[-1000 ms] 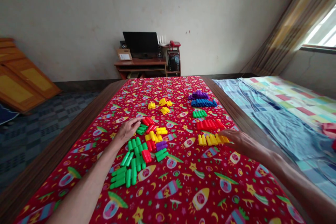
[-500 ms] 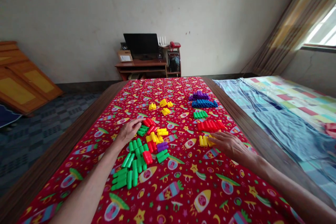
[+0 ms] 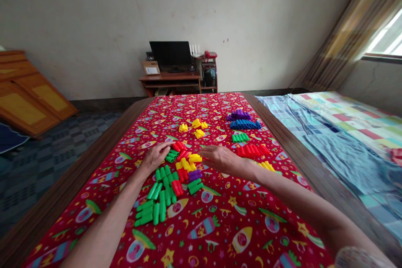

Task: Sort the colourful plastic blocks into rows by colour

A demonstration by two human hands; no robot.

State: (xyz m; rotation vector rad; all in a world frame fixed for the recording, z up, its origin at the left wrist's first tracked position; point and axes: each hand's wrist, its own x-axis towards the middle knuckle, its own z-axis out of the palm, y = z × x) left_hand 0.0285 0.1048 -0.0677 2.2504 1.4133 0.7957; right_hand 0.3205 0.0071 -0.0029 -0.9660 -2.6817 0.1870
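Observation:
My left hand [image 3: 155,155] rests at the left of a mixed pile, fingers extended against green plastic tube blocks [image 3: 171,155] and red tube blocks [image 3: 179,147]. With fingers stretched out, my right hand [image 3: 221,158] is over the cloth just right of the yellow tube blocks [image 3: 195,158]; I see nothing in it. Purple tube blocks [image 3: 194,175] and more green tube blocks [image 3: 166,180] lie nearer me. On the right, sorted by colour, are rows of purple [image 3: 239,114], blue [image 3: 245,124], green [image 3: 240,137], red [image 3: 252,150] and yellow blocks [image 3: 266,166], the last partly hidden by my right arm.
A red patterned cloth [image 3: 213,230] covers the long table, whose brown edge [image 3: 91,155] shows along the left. A few yellow blocks [image 3: 199,124] lie farther back. Beyond stand a desk with a monitor [image 3: 170,54]; a bed [image 3: 339,134] is on the right.
My right hand has moved left from the yellow row to the mixed pile, uncovering part of that row. My left hand has stayed by the green and red blocks.

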